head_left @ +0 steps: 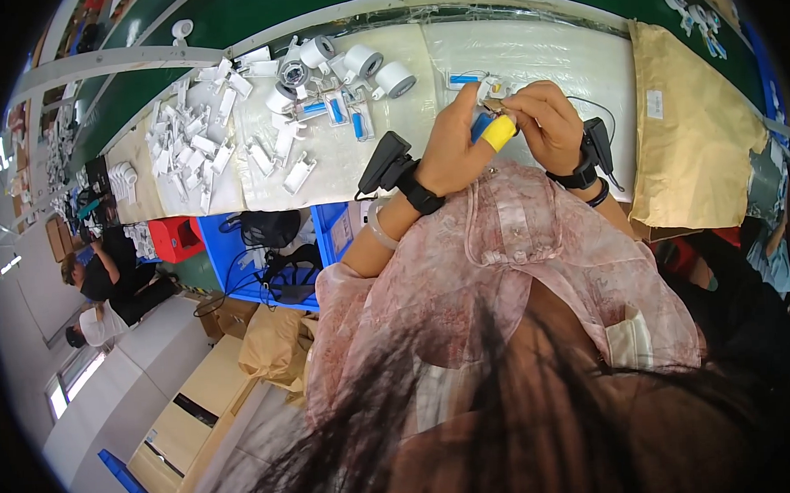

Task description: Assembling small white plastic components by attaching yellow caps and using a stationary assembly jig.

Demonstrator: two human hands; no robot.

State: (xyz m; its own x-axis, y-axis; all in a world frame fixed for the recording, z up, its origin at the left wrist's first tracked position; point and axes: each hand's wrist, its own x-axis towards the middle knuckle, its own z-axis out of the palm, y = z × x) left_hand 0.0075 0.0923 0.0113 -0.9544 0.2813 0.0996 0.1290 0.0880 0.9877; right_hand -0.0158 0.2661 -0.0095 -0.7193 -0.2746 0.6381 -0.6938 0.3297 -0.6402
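Observation:
My left hand (454, 145), with yellow tape wrapped round the thumb, closes on a small part with a blue section (480, 126). Most of that part is hidden by the fingers. Close against it, my right hand (546, 127) has its thumb and fingertips pinched together at the same spot; what lies between them is too small to make out. Just beyond the hands, a white holder with a blue cylinder (465, 79) lies on the bench. Both wrists wear black straps with boxy devices.
Loose white plastic pieces (199, 149) are heaped on the bench (339, 174) at left. Nearer stand round white lamp heads (395, 79) and clear holders with blue cylinders (359, 125). Brown paper (686, 146) covers the right side. A blue bin (228, 254) sits below; people (105, 272) are far left.

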